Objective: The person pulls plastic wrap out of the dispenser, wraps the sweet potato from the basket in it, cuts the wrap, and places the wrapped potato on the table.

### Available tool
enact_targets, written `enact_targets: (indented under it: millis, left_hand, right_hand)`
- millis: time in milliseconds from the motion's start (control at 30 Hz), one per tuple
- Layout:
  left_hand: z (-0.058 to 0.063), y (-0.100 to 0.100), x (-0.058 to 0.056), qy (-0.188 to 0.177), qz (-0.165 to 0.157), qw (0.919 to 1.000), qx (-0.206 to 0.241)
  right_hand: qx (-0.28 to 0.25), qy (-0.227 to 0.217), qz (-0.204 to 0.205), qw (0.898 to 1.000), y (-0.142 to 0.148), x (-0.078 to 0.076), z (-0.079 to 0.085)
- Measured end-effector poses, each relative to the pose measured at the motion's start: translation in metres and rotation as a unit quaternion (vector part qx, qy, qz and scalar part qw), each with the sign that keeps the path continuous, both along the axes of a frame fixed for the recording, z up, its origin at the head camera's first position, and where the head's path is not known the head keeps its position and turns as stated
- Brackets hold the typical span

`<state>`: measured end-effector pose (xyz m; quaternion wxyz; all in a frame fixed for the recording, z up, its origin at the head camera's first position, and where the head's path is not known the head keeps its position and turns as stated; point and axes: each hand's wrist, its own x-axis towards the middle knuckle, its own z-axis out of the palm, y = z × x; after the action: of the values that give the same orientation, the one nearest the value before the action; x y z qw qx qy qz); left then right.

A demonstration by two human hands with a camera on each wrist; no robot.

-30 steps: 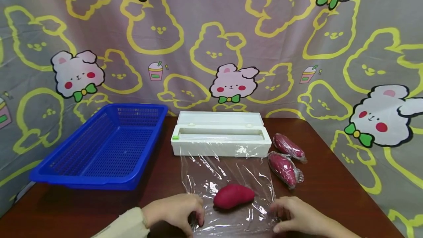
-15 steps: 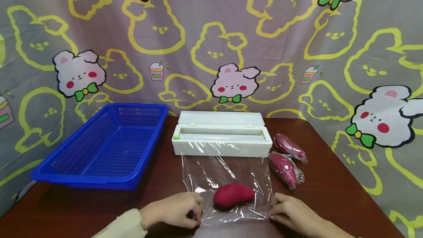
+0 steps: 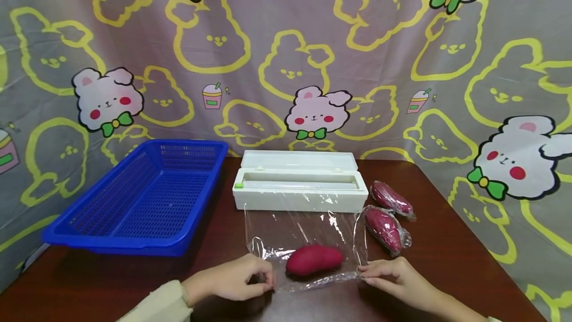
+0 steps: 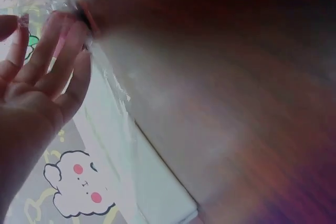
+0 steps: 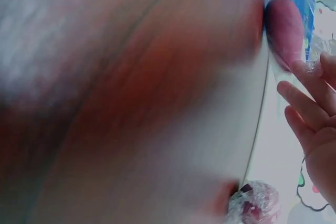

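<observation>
A sheet of clear plastic wrap (image 3: pixel 308 227) runs from the white wrap dispenser (image 3: pixel 299 200) toward the front of the table. On it lies a red-purple sweet potato (image 3: pixel 314 260), its right end narrower. My left hand (image 3: pixel 239 277) pinches the sheet's near left corner between thumb and fingers. At the near right corner, my right hand (image 3: pixel 397 280) pinches the film with thumb and forefinger. The near edge is gathered and lifted between both hands, just in front of the sweet potato. The right wrist view shows the sweet potato (image 5: pixel 285 32) right beside the right fingertips.
Two sweet potatoes wrapped in film, a rear one (image 3: pixel 391 199) and a front one (image 3: pixel 383 229), lie right of the dispenser. A blue perforated basket (image 3: pixel 178 242) stands at the left. The dispenser's lid (image 3: pixel 298 160) is raised. A patterned curtain (image 3: pixel 250 24) hangs behind the table.
Both hands have taken hold of the wrap's near corners and drawn the edge up and away from me. The near edge now sits closer to the sweet potato, which has shifted slightly.
</observation>
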<state>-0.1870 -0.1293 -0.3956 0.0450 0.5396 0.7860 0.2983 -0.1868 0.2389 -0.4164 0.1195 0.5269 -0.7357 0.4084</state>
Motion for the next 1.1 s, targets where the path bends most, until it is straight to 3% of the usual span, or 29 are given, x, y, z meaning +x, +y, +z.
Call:
enact_targets:
  millis: [133, 333, 433, 567, 667, 800, 900, 933, 1000, 1067, 1100]
  left_hand:
    - [0.001, -0.002, 0.000, -0.063, 0.038, 0.9973, 0.006]
    - [-0.002, -0.003, -0.004, -0.118, 0.113, 0.9853, 0.052]
    - [-0.004, -0.003, -0.006, -0.191, 0.122, 0.9689, 0.099]
    - [-0.004, -0.003, -0.008, -0.233, 0.127, 0.9536, 0.142]
    - [-0.004, -0.003, -0.011, -0.192, 0.130, 0.9614, 0.148]
    - [-0.003, -0.001, -0.011, -0.205, 0.118, 0.9591, 0.155]
    - [-0.002, 0.001, -0.010, -0.230, 0.127, 0.9527, 0.152]
    - [-0.003, 0.002, -0.010, -0.220, 0.133, 0.9555, 0.144]
    - [-0.003, 0.003, -0.011, -0.167, 0.152, 0.9681, 0.109]
    - [-0.001, 0.007, -0.011, -0.077, 0.176, 0.9800, 0.051]
    - [0.000, 0.010, -0.010, -0.034, 0.189, 0.9811, 0.022]
  right_hand:
    - [-0.007, -0.042, -0.023, 0.999, 0.003, 0.000, -0.001]
    - [-0.027, -0.072, -0.014, 0.997, 0.000, -0.005, 0.001]
    - [-0.043, -0.097, -0.003, 0.994, -0.002, -0.008, 0.003]
    - [-0.060, -0.095, 0.009, 0.994, -0.005, -0.014, 0.003]
    - [-0.053, -0.088, 0.036, 0.994, -0.007, -0.018, 0.003]
    - [-0.023, -0.099, 0.054, 0.993, -0.010, -0.021, 0.004]
    - [0.013, -0.094, 0.027, 0.995, -0.011, -0.020, 0.005]
    - [0.024, -0.091, 0.015, 0.995, -0.011, -0.020, 0.005]
    - [0.046, -0.078, -0.007, 0.996, -0.012, -0.019, 0.006]
    - [0.070, -0.049, -0.039, 0.996, -0.016, -0.019, 0.008]
    - [0.083, -0.035, -0.056, 0.994, -0.018, -0.019, 0.010]
